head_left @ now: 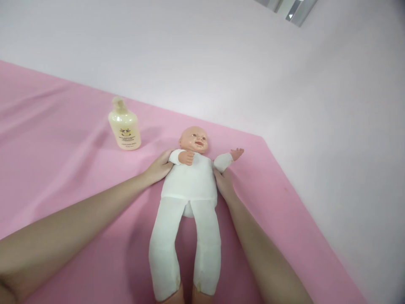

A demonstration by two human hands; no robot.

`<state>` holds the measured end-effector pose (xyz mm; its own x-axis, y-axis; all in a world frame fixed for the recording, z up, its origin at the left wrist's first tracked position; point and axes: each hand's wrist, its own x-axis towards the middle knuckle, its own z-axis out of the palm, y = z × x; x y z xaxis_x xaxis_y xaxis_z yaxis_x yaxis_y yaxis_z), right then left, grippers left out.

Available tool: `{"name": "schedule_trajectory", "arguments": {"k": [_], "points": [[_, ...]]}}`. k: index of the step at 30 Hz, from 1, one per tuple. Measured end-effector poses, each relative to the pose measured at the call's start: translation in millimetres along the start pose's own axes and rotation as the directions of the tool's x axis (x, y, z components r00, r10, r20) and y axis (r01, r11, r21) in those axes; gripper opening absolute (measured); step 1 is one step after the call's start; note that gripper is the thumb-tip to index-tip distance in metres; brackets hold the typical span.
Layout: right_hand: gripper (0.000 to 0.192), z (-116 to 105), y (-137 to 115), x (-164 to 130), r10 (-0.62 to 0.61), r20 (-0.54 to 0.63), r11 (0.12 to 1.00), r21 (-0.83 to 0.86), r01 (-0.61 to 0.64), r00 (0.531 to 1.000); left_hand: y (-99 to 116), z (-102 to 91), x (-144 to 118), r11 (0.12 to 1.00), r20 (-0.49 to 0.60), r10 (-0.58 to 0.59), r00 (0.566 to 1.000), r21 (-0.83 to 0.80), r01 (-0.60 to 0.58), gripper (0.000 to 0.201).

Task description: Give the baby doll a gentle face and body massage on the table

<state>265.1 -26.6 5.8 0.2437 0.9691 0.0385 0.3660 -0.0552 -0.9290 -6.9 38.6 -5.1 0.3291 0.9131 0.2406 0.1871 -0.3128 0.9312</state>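
A baby doll with a white cloth body lies face up over the pink cloth, its head away from me and its feet at the bottom edge of the view. My left hand grips its side under the arm on the left, with the fingertips hidden behind the doll. On the opposite side, my right hand holds the doll below its outstretched arm, and most of those fingers are out of sight. Between them the doll's torso is held at both sides.
A pale yellow pump bottle with a printed label stands on the pink cloth, left of the doll's head. Beyond the cloth's edge is a white surface. A silvery metal object shows at the top right.
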Motion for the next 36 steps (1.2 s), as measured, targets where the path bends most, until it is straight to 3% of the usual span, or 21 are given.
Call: {"name": "schedule_trajectory", "arguments": {"k": [36], "points": [[0.048,2,-8,-4,-0.017,-0.022,1.000,-0.004,0.017,1.000,-2,0.0,1,1.000,0.001,0.001,1.000,0.027,-0.001,0.049]]}}
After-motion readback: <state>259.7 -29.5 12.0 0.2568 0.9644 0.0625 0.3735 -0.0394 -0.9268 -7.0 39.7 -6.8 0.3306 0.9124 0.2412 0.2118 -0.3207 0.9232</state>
